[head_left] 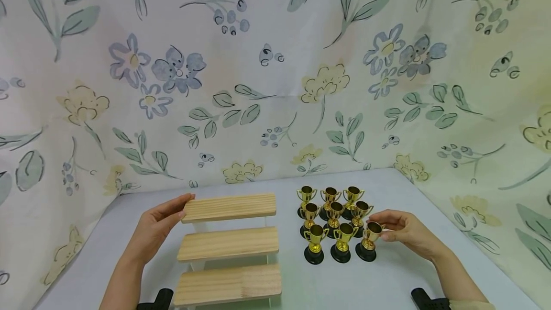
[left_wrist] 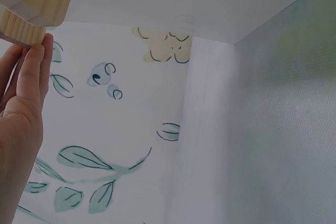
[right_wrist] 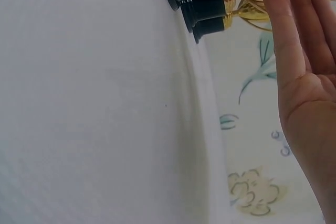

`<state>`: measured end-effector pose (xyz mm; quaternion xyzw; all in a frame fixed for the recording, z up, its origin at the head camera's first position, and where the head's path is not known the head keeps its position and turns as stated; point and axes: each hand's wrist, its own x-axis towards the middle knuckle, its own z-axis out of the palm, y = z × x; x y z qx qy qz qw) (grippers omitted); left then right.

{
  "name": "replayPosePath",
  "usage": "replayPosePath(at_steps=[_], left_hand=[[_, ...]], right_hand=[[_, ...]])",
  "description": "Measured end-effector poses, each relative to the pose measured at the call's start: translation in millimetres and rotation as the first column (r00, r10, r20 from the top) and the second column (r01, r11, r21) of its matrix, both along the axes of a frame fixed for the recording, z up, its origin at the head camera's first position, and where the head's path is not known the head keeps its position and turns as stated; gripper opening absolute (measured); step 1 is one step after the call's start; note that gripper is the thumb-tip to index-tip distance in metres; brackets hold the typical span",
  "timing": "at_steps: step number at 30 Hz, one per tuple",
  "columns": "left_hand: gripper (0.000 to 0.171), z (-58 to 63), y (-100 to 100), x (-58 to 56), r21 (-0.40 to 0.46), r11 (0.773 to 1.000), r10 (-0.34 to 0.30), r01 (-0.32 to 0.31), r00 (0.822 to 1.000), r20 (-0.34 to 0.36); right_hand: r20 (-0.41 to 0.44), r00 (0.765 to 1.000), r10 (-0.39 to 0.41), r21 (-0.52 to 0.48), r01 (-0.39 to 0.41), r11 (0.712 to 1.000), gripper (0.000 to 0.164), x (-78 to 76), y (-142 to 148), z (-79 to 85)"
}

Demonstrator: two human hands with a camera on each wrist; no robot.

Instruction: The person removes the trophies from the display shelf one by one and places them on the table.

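At the left end of the top board of a three-tier wooden display stand (head_left: 230,208), my left hand (head_left: 157,227) rests its thumb and fingertips on the corners. In the left wrist view its fingers (left_wrist: 31,80) look fairly straight and meet the board's edge. My right hand (head_left: 409,231) holds the handle side of a small gold trophy cup (head_left: 369,240), thumb in front and fingers behind. That trophy stands upright on its black base at the group's near right corner. The right wrist view shows the thumb (right_wrist: 286,40) beside the gold handle.
Several gold trophies (head_left: 315,243) with black bases stand in three close rows right of the stand. A white cloth (head_left: 336,286) covers the table. Behind hangs a floral curtain (head_left: 241,109), which also borders both sides.
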<state>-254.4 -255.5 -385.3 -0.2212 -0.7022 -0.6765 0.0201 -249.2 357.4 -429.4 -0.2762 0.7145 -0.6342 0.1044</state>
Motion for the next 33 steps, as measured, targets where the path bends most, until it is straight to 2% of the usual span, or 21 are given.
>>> replayPosePath(at_steps=[2,9,14,18,24,28,31,33], left_hand=[[0.044,0.1,0.3,-0.2,-0.002,1.0,0.006,-0.006,1.0,0.002],[0.044,1.4,2.5,-0.1,0.002,1.0,-0.004,0.004,1.0,0.004],[0.045,5.0,3.7,1.5,-0.002,1.0,-0.008,0.008,1.0,0.001],[0.045,7.9,3.5,1.9,-0.025,1.0,-0.003,0.002,1.0,-0.004],[0.046,9.1,1.6,0.7,-0.068,0.997,0.026,-0.026,1.0,0.0],[0.048,9.7,-0.7,2.4,-0.112,0.993,0.041,-0.039,0.999,0.016],[0.05,12.6,0.3,5.6,-0.196,0.977,0.089,-0.081,0.995,0.034],[0.053,16.7,3.2,8.3,-0.298,0.944,0.159,-0.139,0.986,0.044]], right_hand=[[-0.002,1.0,-0.018,0.008,0.018,1.0,0.038,0.4,1.6,0.7],[-0.015,0.985,-0.175,0.061,0.175,0.983,0.029,4.6,3.2,9.9],[-0.084,0.96,-0.267,-0.042,0.264,0.964,0.026,9.6,-7.1,26.8],[-0.145,0.928,-0.343,-0.105,0.33,0.938,0.024,12.8,-25.0,45.8],[-0.241,0.874,-0.421,-0.005,0.433,0.901,0.022,13.1,-62.0,71.4],[-0.286,0.856,-0.43,0.061,0.464,0.884,0.029,14.6,-84.5,77.0],[-0.297,0.845,-0.444,0.1,0.49,0.866,0.032,15.4,-98.8,78.4],[-0.309,0.832,-0.461,0.131,0.517,0.846,0.033,14.7,-107.6,79.5]])
